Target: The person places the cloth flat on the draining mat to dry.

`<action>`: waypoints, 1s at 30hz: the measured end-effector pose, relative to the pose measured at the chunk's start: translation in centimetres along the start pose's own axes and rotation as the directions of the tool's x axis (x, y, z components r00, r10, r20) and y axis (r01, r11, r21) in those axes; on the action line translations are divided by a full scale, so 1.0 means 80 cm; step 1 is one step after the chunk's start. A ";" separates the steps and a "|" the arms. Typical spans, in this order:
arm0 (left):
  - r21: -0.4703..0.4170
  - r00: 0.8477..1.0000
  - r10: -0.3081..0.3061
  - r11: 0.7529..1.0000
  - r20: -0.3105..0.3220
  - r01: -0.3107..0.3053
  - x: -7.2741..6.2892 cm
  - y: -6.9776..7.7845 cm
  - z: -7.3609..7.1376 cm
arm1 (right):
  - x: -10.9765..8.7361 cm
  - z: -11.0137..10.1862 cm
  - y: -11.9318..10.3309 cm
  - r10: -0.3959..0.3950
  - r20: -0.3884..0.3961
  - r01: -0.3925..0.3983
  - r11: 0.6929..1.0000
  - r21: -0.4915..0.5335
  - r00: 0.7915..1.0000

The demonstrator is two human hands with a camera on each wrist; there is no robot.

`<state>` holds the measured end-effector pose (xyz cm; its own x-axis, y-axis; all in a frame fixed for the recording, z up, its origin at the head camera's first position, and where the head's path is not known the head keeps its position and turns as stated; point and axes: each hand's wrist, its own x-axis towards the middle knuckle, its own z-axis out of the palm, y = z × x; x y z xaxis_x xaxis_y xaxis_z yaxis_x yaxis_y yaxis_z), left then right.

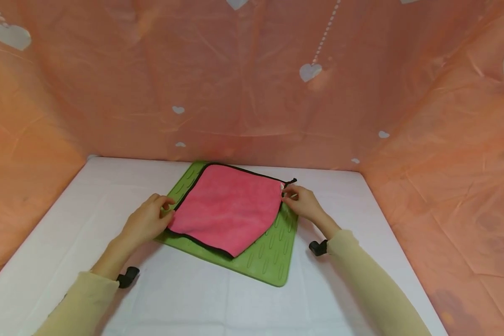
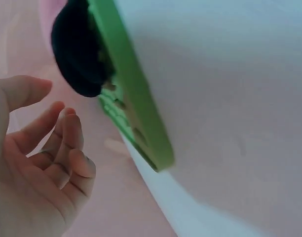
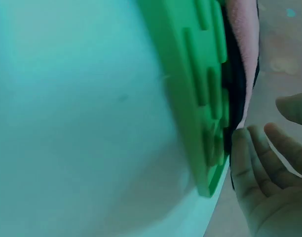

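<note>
A pink cloth [image 1: 231,205] with black edging lies on a green mat [image 1: 273,254] with raised oblong ridges. At the cloth's far right corner are a small black loop [image 1: 291,180] and a whitish tag. My left hand [image 1: 149,218] is beside the cloth's left corner; in the left wrist view its thumb and loosely bent fingers [image 2: 72,131] are apart, with nothing between them. Near the loop corner is my right hand [image 1: 305,204]. The right wrist view shows its fingertips [image 3: 241,136] against or close beside the cloth's edge, the thumb standing away.
The mat sits askew on a white-covered table [image 1: 185,298]. An orange curtain [image 1: 243,93] with white hearts encloses the back and both sides. Black devices [image 1: 128,277] show at both wrists.
</note>
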<state>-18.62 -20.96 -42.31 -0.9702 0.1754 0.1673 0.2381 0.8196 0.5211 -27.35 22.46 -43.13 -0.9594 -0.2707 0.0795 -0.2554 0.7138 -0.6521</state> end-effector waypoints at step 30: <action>-0.075 0.974 0.116 0.992 0.192 -0.103 -0.008 -0.028 0.016 | -0.024 0.041 -0.013 -0.042 0.057 0.037 0.995 0.091 0.997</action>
<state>-18.57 -22.23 -44.65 -0.9267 0.3707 0.0621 0.3393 0.7540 0.5625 -24.81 20.12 -45.04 -0.9393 -0.3370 0.0638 -0.2788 0.6418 -0.7144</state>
